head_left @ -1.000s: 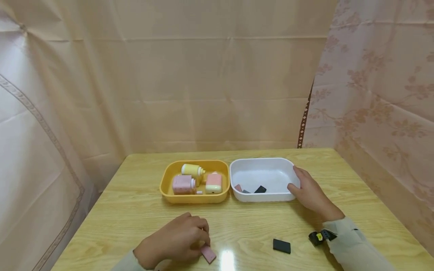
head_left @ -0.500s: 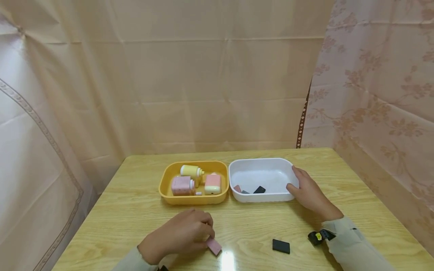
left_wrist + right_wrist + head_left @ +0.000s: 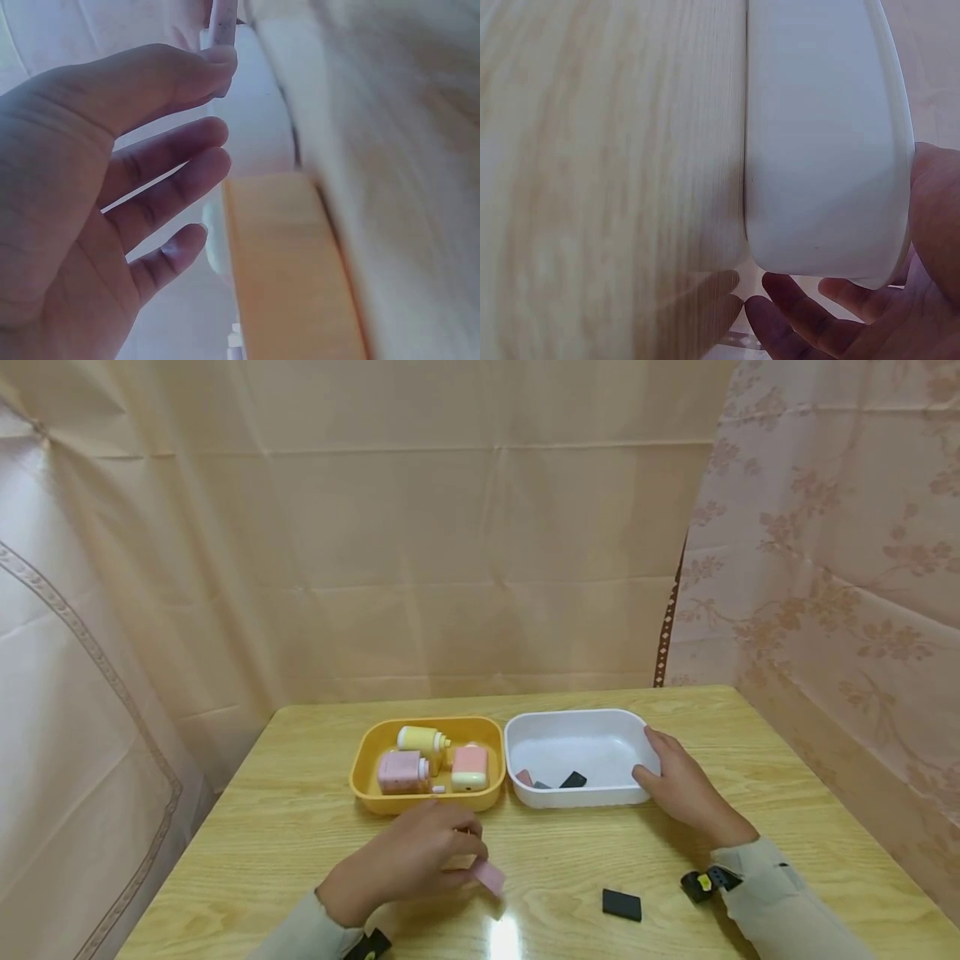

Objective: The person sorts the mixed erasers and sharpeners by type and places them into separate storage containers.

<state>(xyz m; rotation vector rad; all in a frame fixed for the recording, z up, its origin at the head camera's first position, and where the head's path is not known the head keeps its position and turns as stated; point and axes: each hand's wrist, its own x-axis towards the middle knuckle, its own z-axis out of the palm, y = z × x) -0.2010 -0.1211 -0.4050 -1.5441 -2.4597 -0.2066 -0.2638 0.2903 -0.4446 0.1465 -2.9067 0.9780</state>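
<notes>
My left hand (image 3: 420,858) pinches a flat pink rectangular piece (image 3: 489,877) by one end, thumb against fingers, over the table in front of the two tubs. In the left wrist view the pink piece (image 3: 223,26) shows its thin speckled edge, and the other fingers are spread loosely. My right hand (image 3: 686,787) grips the right end of the white tub (image 3: 581,798), its thumb over the rim. From the right wrist view, the fingers curl below the end of the white tub (image 3: 821,135). Inside that tub lie a black piece (image 3: 573,779), a pink one (image 3: 524,777) and a grey one (image 3: 542,785).
A yellow tub (image 3: 427,804) touches the white one's left side. It holds a yellow bottle (image 3: 422,739), a purple bottle (image 3: 402,772) and a pink-and-cream block-shaped thing (image 3: 470,768). A flat black piece (image 3: 622,905) lies on the table's front right. Curtains hang behind.
The left hand has lifted the pink piece and carried it forward and to the right, towards the tubs. The right hand keeps its grip on the white tub.
</notes>
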